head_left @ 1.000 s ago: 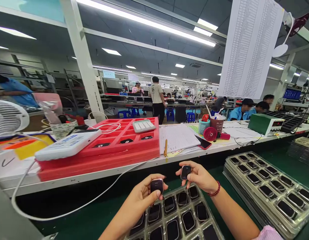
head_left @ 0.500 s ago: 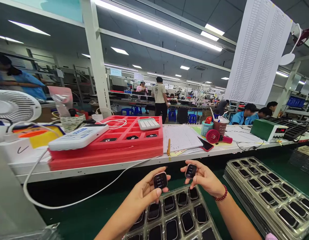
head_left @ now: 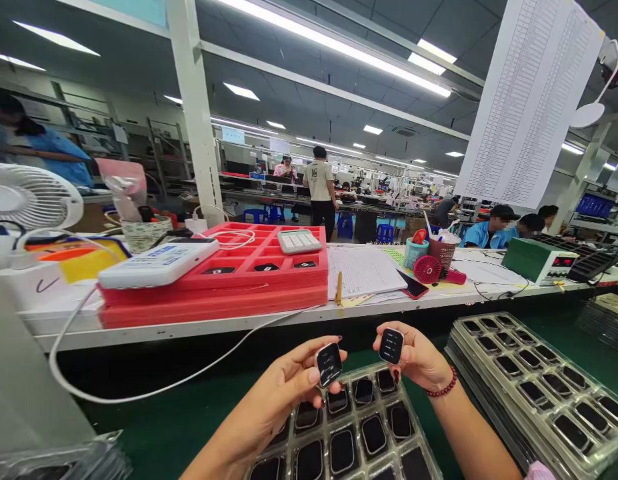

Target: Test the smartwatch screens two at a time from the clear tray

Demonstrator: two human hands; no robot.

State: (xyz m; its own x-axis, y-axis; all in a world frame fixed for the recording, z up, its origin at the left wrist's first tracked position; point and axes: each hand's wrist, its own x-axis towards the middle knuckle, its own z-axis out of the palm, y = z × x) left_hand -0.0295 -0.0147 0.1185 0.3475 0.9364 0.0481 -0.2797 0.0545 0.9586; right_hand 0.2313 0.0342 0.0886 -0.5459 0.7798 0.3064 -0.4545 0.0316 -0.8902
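Observation:
My left hand [head_left: 293, 377] is closed on a square smartwatch body [head_left: 329, 365] without a strap, its lit screen showing lines of text. In my right hand [head_left: 419, 357], fingers pinch a second smartwatch body [head_left: 391, 346], also lit with a text list. Both watches are held up, apart from each other, screens towards me. Under the hands lies a clear plastic tray [head_left: 356, 437] with several dark-screened watch bodies in its pockets. My left hand and forearm cover part of its left side.
To the right stands a stack of similar trays [head_left: 509, 393] full of watches. A white shelf edge [head_left: 269, 325] runs ahead, bearing a red foam tray [head_left: 213, 303], a white box-shaped device [head_left: 159, 263], papers [head_left: 363, 270] and a green power supply [head_left: 539, 260]. A white cable [head_left: 153, 401] droops at left.
My left hand has shifted slightly right and its watch is tilted more. The watch in my right hand has turned to face me more and moved slightly right.

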